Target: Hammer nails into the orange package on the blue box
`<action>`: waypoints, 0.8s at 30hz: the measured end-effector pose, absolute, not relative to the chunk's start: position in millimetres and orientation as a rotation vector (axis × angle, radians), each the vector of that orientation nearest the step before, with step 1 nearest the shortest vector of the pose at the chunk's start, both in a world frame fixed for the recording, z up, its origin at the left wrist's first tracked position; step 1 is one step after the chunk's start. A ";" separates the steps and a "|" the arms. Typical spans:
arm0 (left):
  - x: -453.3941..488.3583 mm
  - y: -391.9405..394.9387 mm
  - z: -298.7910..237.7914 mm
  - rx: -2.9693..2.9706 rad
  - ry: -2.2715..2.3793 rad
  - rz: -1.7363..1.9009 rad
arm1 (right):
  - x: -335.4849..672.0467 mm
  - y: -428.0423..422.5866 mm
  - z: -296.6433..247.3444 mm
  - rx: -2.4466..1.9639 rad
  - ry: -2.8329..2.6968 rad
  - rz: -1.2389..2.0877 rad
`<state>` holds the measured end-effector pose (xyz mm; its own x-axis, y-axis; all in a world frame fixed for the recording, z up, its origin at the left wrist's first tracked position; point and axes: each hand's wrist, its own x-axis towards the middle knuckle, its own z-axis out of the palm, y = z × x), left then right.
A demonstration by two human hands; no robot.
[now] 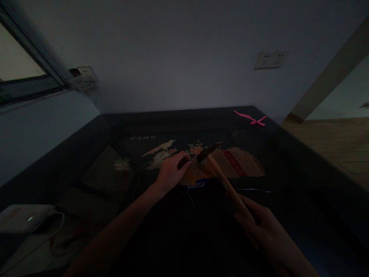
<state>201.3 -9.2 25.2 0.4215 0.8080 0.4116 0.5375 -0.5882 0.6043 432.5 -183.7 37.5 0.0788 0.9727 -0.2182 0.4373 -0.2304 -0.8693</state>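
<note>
Our right hand [263, 223] grips a wooden-handled hammer [226, 181], head over a speckled brown sheet [251, 161]; pale Chinese characters [143, 137] lie beyond, and we cannot tell whether our left hand [172, 169] pinches anything.

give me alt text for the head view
In dim light, a right hand grips a wooden-handled hammer, its head over a brown, speckled piece with a red band on a dark table. The left hand is near the hammer's head; whether it holds anything is unclear. A pink ribbon lies at the far right.
</note>
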 end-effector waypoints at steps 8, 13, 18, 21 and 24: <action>205.7 -10.0 26.6 2.230 1.120 1.035 | 434.3 -184.7 33.6 -1.750 -1.354 1.119; 205.7 -9.5 26.0 2.215 1.121 1.054 | 433.4 -183.7 35.3 -1.686 -1.367 1.112; 204.3 -9.2 24.9 2.213 1.138 1.034 | 433.2 -182.3 35.8 -1.721 -1.395 1.125; 204.4 -9.8 25.0 2.223 1.148 1.029 | 432.2 -179.9 41.6 -1.722 -1.426 1.136; 204.9 -10.4 24.7 2.232 1.148 1.026 | 429.8 -176.7 50.5 -1.738 -1.426 1.145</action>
<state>204.9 -10.4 24.7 0.3847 0.8230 0.4179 0.5076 -0.5667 0.6489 429.8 -176.7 50.5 0.0464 0.9698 -0.2393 0.4431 -0.2347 -0.8652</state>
